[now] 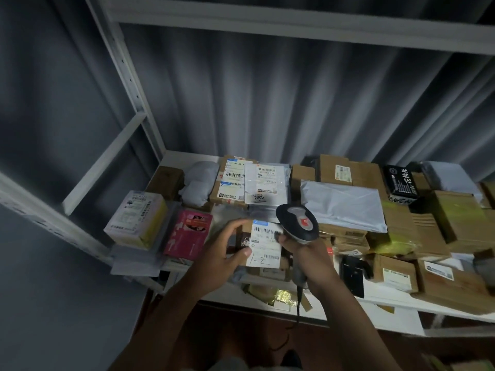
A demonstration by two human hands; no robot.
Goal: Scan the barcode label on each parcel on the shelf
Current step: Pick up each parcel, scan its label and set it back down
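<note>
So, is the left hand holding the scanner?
No, the right hand grips the scanner, while the left hand holds a small parcel with a white label.

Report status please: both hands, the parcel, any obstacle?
Left hand grips small parcel, label up. Right hand holds scanner over label. Nothing blocking.
</note>
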